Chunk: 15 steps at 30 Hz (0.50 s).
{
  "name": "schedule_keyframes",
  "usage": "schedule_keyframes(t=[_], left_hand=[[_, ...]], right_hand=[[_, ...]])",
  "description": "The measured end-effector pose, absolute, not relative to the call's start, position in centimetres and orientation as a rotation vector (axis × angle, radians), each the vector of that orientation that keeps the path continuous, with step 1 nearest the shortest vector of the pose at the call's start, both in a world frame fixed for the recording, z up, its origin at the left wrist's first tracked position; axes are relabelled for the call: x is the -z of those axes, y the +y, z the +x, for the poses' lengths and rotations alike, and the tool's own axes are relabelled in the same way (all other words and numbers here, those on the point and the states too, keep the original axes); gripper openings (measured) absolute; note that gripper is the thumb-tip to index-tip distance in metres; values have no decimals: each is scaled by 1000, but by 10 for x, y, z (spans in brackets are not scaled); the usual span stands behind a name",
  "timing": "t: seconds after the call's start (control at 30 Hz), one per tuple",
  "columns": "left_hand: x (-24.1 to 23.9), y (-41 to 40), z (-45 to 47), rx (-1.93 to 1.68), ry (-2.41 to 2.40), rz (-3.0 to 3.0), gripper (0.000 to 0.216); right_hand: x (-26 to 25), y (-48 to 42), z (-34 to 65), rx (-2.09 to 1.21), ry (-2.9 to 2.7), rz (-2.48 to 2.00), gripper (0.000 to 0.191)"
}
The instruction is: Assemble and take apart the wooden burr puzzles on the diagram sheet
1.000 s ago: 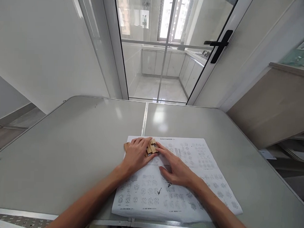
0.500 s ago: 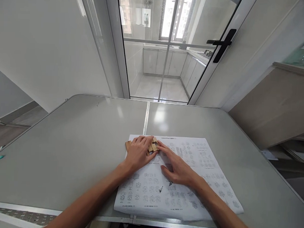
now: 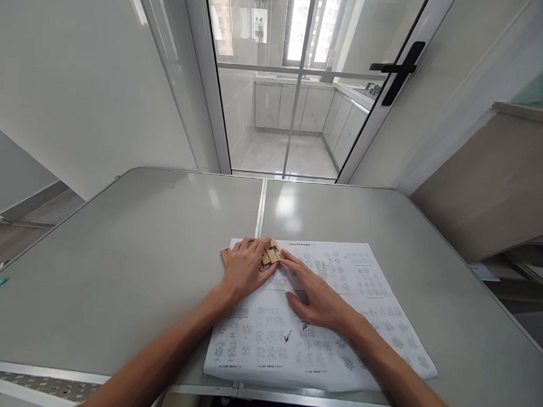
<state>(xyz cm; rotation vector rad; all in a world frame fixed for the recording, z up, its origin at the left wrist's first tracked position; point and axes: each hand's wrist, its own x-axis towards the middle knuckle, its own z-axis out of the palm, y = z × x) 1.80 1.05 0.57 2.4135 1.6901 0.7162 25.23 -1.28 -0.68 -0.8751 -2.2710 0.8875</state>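
Note:
Notched wooden pieces (image 3: 272,255), like parts of an interlocking wooden puzzle, lie at the top left of a large printed sheet (image 3: 276,310). My left hand (image 3: 246,268) covers much of the wood, its fingers and thumb closed around it. A wooden end (image 3: 225,257) sticks out left of that hand, past the sheet's edge. My right hand (image 3: 317,294) rests on the paper with fingers stretched out and thumb apart. Its fingertips reach the right side of the wood; whether they press on it I cannot tell. The wood under my left palm is hidden.
The grey table (image 3: 163,235) has a metal seam (image 3: 261,206) down its middle. A small teal object (image 3: 1,282) lies near its left edge. Beyond the far edge stands a glass door with a black handle (image 3: 399,71). A wooden shelf unit (image 3: 490,169) borders the right side.
The wooden pieces and my left hand have shifted slightly to the left. My right hand has hardly moved. The view has tilted a little.

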Motion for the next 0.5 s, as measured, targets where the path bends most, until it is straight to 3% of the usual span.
schedule_keyframes(t=[0.5], left_hand=[[-3,11,16,-689,1741,2393,41]], right_hand=[[14,-12,252,-764,-2227,-982,70]])
